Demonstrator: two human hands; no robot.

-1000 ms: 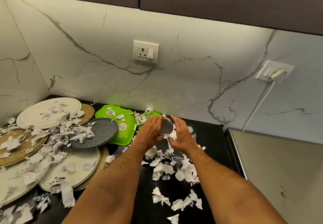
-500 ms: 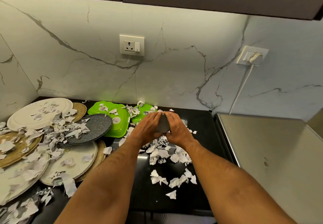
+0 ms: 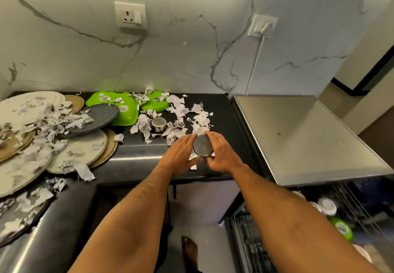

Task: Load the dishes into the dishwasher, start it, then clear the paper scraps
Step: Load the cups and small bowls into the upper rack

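Note:
Both hands hold a steel cup (image 3: 202, 148) upside down above the front of the black counter (image 3: 136, 159). My left hand (image 3: 181, 155) presses its left side and my right hand (image 3: 221, 155) its right side. A second steel cup (image 3: 158, 123) stands among torn paper scraps (image 3: 177, 121) further back. Green plastic plates (image 3: 125, 110), a dark grey plate (image 3: 100, 119) and several white and tan plates (image 3: 81, 153) lie on the left, strewn with scraps. The dishwasher's open rack (image 3: 332, 215) at lower right holds a few dishes.
The dishwasher's steel top (image 3: 298, 136) sits right of the counter. A white cable (image 3: 254, 63) hangs from a wall plug (image 3: 264, 26). A wall socket (image 3: 130, 14) is above the plates. A bare foot (image 3: 189, 249) stands on the floor below.
Both hands have lifted the steel cup from the back of the counter and drawn it toward the front edge. The view has tilted down, showing the open dishwasher rack.

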